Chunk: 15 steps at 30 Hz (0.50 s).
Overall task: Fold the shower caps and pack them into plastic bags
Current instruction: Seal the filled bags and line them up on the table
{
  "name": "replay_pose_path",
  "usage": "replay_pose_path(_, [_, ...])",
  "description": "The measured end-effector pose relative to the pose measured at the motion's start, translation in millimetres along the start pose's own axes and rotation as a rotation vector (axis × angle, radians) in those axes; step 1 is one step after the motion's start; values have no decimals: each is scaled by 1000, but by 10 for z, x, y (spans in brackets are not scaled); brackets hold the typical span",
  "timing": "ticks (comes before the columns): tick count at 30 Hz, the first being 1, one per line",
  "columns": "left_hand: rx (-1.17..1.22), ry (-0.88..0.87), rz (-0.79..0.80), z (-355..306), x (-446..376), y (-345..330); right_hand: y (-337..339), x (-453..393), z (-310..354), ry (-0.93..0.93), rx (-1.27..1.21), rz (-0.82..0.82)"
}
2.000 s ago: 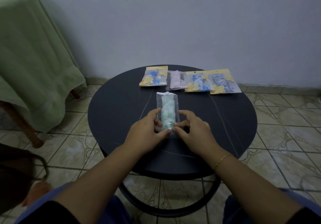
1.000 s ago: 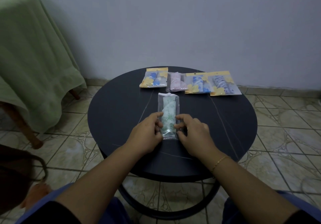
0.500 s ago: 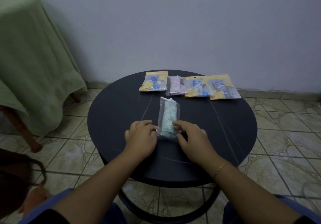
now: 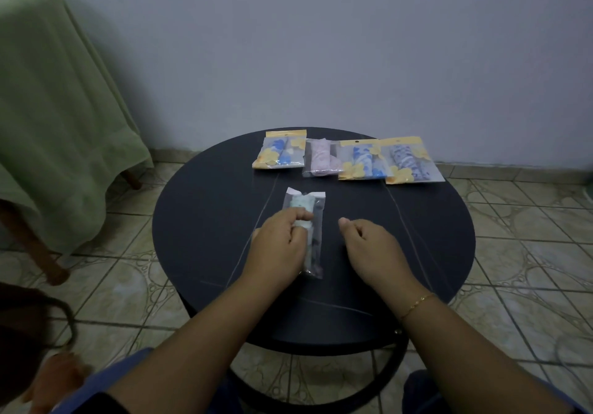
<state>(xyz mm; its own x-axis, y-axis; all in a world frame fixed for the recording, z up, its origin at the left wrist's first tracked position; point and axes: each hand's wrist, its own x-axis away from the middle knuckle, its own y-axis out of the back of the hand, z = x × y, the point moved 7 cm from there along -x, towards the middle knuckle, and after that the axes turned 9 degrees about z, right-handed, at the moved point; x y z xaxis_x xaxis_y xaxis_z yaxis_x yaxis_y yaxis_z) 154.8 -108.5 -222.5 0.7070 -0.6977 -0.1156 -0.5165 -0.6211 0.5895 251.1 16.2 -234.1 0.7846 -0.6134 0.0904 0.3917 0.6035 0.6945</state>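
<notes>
Head view: four packed shower-cap bags (image 4: 348, 160) lined along the round black table's (image 4: 199, 221) far edge, fifth clear bag (image 4: 306, 230) with green folded cap mid-table, pinched by left hand (image 4: 279, 240). Right hand (image 4: 373, 248) loosely curled just beside, holding nothing. Probably near finished: sealing and setting aside left.

single head view, looking forward and down over round table (image 4: 199, 221) from close, wall behind.

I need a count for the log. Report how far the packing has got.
Done: four packed bags lie in a row at the table's far edge. In hand: the left hand grips a fifth bag with a green cap inside; the right hand holds nothing. Left: setting it with the row. No loose caps show.
</notes>
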Motion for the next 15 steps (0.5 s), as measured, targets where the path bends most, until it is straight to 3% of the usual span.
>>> replay_pose_path(3, [-172,-65,-49,41,-130,90,7,-32,80,80,109,-64])
replay_pose_path(7, [-476,-106,148,150,-267,-60,-184,-79,214,137,300,-7])
replay_pose_path(11, [-554,-109,336,253,-321,-206,-440,-157,275,207,460,121])
replay_pose_path(15, [-572,-98,400,331,-351,-224,-550,-230,189,163,545,227])
